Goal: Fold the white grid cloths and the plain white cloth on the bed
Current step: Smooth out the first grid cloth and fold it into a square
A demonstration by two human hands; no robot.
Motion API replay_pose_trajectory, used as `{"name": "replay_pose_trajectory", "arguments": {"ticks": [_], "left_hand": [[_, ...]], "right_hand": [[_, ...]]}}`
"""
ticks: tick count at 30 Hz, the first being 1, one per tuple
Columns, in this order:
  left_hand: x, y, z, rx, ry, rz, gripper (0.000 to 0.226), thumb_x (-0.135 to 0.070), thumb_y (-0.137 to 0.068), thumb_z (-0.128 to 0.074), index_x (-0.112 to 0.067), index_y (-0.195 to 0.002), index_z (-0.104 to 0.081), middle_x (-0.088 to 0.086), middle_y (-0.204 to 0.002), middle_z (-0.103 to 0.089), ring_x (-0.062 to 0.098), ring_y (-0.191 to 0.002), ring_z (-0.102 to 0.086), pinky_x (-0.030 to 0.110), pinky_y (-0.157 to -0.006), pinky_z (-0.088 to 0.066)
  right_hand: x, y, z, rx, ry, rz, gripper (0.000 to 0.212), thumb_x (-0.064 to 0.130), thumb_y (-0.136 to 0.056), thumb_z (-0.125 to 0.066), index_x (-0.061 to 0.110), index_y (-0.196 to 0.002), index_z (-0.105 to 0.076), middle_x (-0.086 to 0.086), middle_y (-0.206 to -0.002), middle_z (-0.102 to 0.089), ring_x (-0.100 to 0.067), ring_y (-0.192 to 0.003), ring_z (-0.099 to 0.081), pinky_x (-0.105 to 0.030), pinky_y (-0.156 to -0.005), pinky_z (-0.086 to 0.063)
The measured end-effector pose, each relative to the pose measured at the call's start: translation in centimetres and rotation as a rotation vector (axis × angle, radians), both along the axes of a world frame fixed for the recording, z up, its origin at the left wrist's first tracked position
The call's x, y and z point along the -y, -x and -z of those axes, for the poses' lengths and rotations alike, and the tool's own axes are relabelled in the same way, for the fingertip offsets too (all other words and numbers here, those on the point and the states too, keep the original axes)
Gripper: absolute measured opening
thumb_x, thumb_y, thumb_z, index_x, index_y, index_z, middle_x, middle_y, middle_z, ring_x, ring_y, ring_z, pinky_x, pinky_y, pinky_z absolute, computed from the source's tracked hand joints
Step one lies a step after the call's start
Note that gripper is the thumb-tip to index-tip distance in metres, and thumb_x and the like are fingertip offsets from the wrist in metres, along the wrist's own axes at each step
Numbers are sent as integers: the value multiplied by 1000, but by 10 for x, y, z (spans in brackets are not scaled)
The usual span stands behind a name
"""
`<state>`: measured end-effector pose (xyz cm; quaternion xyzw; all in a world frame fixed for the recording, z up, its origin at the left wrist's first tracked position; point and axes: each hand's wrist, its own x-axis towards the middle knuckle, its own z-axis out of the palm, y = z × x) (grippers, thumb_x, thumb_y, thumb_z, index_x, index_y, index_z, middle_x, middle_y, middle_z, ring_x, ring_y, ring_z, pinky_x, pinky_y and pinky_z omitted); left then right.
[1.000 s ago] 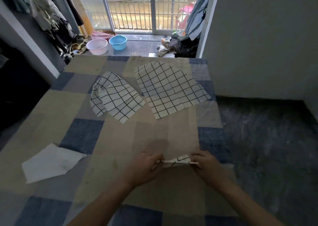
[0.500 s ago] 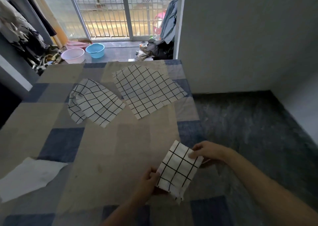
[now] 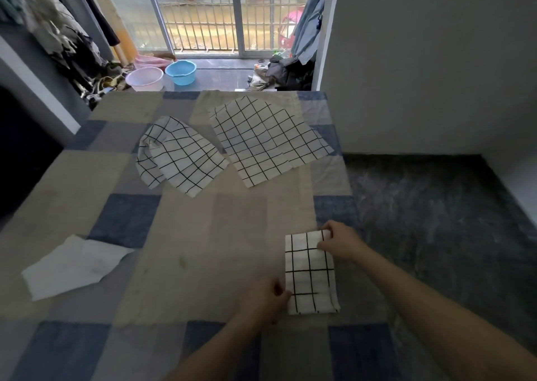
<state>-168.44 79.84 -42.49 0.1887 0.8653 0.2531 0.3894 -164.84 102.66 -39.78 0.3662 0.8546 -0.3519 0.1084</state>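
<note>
A small folded white grid cloth lies flat near the bed's right edge. My right hand pinches its far right corner. My left hand touches its near left edge with curled fingers. Further back, a rumpled grid cloth lies left of a larger grid cloth that is spread flat. The plain white cloth lies unfolded at the bed's left side.
The bed has a beige, grey and blue patchwork cover. Dark floor runs along its right side below a grey wall. Beyond the far end stand a pink basin, a blue basin and piled clothes.
The folded grid cloth, held up tilted between both hands half a second ago, now lies flat by the right edge. The view has shifted slightly.
</note>
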Motion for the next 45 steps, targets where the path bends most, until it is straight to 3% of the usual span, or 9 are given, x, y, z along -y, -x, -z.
{"name": "replay_pose_trajectory", "arguments": {"ticks": [3,7,11,17,25,31,35,40,45], "left_hand": [[-1,2,3,-347,14,301,14,-36,-90,-53,-28,-101,-52,-2,-112,-57,19,-103,-56,38,-86,-50],[-5,0,8,-514,15,722,54,-27,-95,-49,-26,-145,-30,-1,-161,-7,24,-143,-16,39,-113,-25],[-5,0,6,-521,17,841,61,-21,-97,-46,-20,-152,-20,3,-163,-3,24,-149,-2,38,-118,-8],[-15,9,3,-547,33,867,58,-25,-91,-55,-25,-144,-33,2,-157,-19,25,-144,-18,42,-115,-21],[-22,14,-2,-570,27,881,59,-25,-82,-68,-26,-135,-42,0,-148,-30,25,-134,-32,40,-106,-31],[-22,20,-3,-579,0,907,56,-25,-86,-64,-25,-137,-41,1,-150,-28,25,-136,-28,41,-108,-30],[-19,20,5,-573,28,866,70,-30,-89,-62,-25,-149,-27,1,-161,-11,22,-147,-9,38,-118,-11],[-18,23,12,-540,70,853,77,-37,-90,-61,-26,-153,-18,-3,-163,-6,18,-149,-4,40,-119,-9],[-14,24,12,-519,106,897,82,-40,-91,-59,-28,-154,-7,-5,-163,4,17,-149,3,47,-120,-6]], "right_hand": [[1,-2,8,39,-18,15,33,13,-75,-72,14,-104,-56,-2,-101,-62,-17,-90,-58,-30,-75,-50],[7,-7,12,29,34,111,43,18,-78,-75,11,-113,-52,-5,-107,-62,-17,-91,-57,-27,-72,-45],[9,-13,15,34,48,141,53,25,-75,-79,12,-115,-48,-6,-112,-63,-17,-93,-58,-28,-73,-48],[12,-24,6,234,86,64,77,34,-75,-79,6,-131,-33,-9,-122,-58,-21,-103,-58,-25,-68,-44],[23,-38,2,87,66,96,44,23,-84,-73,11,-110,-40,11,-83,-46,5,-65,-39,-12,-45,-30],[28,-43,0,88,90,71,29,25,-84,-72,20,-94,-46,9,-94,-54,1,-71,-47,-10,-48,-31],[27,-48,4,76,99,39,32,19,-84,-72,29,-78,-42,10,-90,-57,7,-66,-45,-9,-48,-33],[32,-53,13,74,-249,35,34,32,-79,-73,21,-96,-46,5,-90,-60,-8,-75,-55,-21,-58,-39],[53,-48,19,-239,-633,-290,37,26,-86,-64,16,-121,-56,-1,-120,-59,-13,-90,-62,-21,-66,-48]]}}
